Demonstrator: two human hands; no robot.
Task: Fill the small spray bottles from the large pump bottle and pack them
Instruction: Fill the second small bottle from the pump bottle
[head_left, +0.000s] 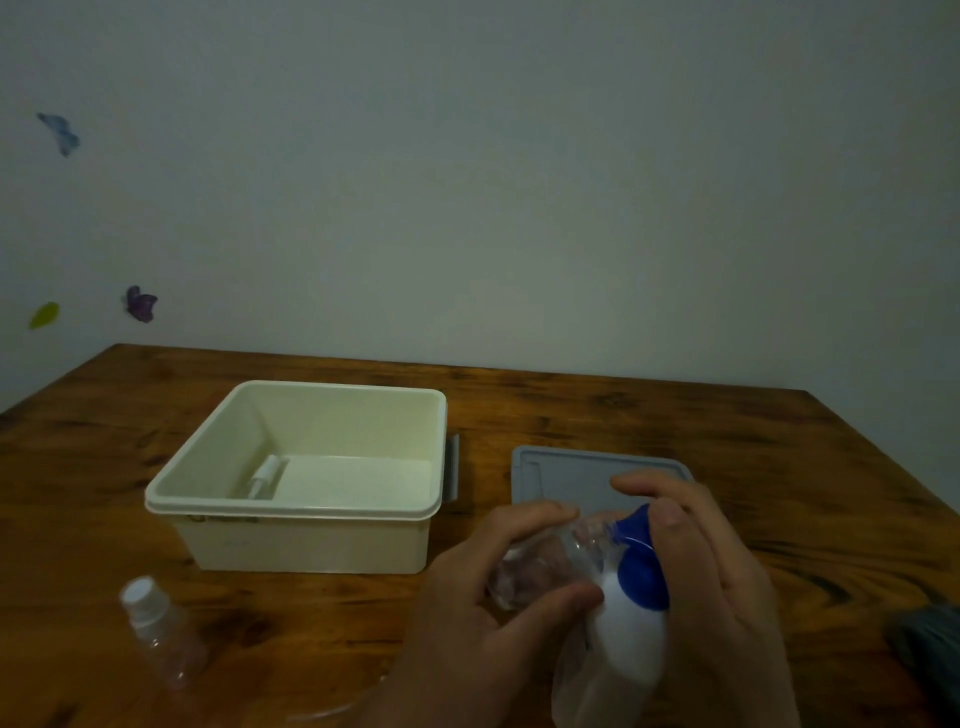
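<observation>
I see the large pump bottle (621, 639) at the lower right of the head view, over the near part of the wooden table (675, 415). Its body is white and its pump top (641, 561) is blue. The right hand (711, 587) is wrapped around the blue top from the right side, with the index finger lying across the upper edge of the pump.

A small clear spray bottle (545, 564) is tilted, with its open neck brought against the blue pump top. The left hand (483, 613) grasps this small bottle, thumb below and fingers over the upper side. I cannot tell whether any liquid is passing between the two bottles.

A second small spray bottle (161, 631), clear with a white neck, stands at the lower left of the table, well apart from both hands.

A cream plastic box (311, 540) sits open behind and to the left of the hands. A small white part (267, 475) lies on its floor against the left wall. A grey lid (566, 475) lies flat on the table just right of the box, partly hidden by the right hand.

A dark object (930, 644) is cut off by the right edge of the view. Butterfly stickers (140, 304) are fixed to the wall at the left.
</observation>
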